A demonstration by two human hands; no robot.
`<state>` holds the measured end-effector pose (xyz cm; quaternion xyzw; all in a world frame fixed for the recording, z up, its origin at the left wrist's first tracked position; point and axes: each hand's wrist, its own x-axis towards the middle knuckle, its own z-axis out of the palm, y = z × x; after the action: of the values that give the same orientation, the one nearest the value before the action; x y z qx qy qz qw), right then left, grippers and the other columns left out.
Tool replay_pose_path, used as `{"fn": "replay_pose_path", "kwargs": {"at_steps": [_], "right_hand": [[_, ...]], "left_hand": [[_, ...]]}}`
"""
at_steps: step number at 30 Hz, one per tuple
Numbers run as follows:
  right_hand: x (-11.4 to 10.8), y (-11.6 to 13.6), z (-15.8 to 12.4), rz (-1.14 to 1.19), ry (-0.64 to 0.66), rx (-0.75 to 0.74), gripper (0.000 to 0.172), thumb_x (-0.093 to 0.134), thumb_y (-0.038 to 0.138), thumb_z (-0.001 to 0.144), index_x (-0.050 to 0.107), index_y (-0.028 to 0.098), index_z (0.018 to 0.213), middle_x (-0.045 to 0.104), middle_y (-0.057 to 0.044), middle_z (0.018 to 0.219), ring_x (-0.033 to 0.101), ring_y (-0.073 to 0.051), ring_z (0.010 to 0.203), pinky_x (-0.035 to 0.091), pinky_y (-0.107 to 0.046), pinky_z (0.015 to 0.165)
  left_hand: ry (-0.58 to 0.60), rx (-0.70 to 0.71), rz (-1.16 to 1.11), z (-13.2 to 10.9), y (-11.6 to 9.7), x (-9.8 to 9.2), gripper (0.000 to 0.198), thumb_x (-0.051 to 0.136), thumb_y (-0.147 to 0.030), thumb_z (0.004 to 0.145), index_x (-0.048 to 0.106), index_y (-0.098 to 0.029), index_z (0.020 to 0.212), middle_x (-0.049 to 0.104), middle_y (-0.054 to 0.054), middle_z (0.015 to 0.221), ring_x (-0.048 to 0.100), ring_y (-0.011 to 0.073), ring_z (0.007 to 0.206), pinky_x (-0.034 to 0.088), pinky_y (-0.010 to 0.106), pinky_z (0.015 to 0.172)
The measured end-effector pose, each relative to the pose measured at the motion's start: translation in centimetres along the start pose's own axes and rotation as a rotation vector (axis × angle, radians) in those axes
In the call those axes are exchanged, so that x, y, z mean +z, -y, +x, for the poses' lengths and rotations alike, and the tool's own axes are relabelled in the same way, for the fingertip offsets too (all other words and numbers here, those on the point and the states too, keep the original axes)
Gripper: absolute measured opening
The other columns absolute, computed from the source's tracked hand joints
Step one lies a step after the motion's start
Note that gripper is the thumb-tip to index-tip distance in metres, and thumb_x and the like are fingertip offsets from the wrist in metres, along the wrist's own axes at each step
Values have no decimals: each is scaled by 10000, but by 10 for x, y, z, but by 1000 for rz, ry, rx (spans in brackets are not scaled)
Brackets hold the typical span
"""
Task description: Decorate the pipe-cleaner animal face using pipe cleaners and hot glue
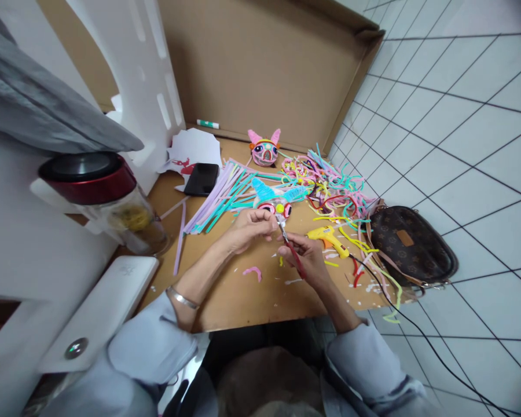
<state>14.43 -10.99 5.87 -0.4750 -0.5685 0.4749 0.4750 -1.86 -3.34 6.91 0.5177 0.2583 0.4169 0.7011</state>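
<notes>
My left hand [248, 227] is curled, its fingertips pinched at the edge of a small pipe-cleaner figure [274, 202] with blue wings, pink eyes and a yellow nose. My right hand [306, 258] is closed on red-handled pliers [290, 246], whose metal tip points up toward the figure and my left fingertips. A yellow glue gun [327, 238] lies just right of my right hand. A finished pink figure with ears [264, 149] stands farther back on the cardboard surface [243, 295].
Bundles of straight pipe cleaners [219, 197] and a tangled coloured pile [330, 185] lie on the cardboard. A black phone [201, 178], a brown patterned bag [410, 246], a red-lidded jar [108, 197], a white device [99, 313] and a pink scrap [252, 272] are nearby.
</notes>
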Motion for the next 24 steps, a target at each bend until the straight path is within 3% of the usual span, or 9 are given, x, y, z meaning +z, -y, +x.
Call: {"fn": "replay_pose_path", "kwargs": {"at_steps": [18, 24], "right_hand": [[-7, 7, 0, -36, 49, 30, 486, 844, 591, 610, 659, 168, 762, 380, 101, 510, 309, -39, 459, 240, -203, 438], [-9, 4, -1, -67, 77, -4, 464, 824, 586, 666, 632, 170, 742, 348, 98, 516, 283, -42, 469, 215, -209, 444]], "left_hand": [[31, -74, 64, 1, 3, -6, 160, 741, -247, 528, 665, -121, 590, 600, -3, 558, 506, 72, 495, 429, 194, 474], [31, -90, 74, 1, 1, -5, 155, 751, -237, 518, 660, -126, 576, 611, -5, 566, 508, 69, 498, 429, 184, 466]]}}
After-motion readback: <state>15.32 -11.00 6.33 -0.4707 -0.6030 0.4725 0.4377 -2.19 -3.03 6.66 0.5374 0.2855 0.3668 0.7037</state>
